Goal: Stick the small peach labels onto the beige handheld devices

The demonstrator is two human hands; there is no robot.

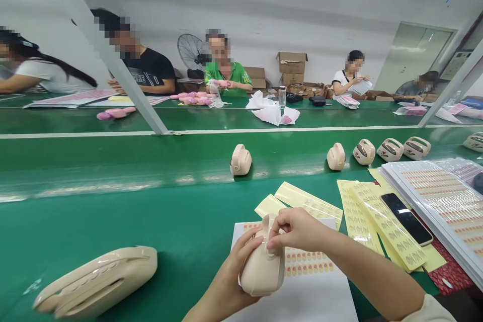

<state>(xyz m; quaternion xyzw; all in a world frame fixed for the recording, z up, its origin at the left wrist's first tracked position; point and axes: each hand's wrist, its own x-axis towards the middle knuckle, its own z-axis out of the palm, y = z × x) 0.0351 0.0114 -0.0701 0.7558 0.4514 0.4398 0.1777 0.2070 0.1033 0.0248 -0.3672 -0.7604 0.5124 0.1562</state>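
My left hand (236, 274) is wrapped round the left side of a cream plastic case (262, 271), which it holds above a white sticker sheet (309, 292) with rows of small orange stickers. The fingers of my right hand (290, 229) are pinched against the upper part of the case, near its handle. Whatever sits between those fingertips is too small to make out. Behind my hands, yellow sticker sheets (309, 205) lie on the green table (181, 231).
Another cream case (100, 282) lies at the lower left. Several similar ones, including one cream case (240, 160), stand along the green belt (113, 161). At right are a phone (406, 219) and a stack of sticker sheets (445, 206). Several people sit across the line.
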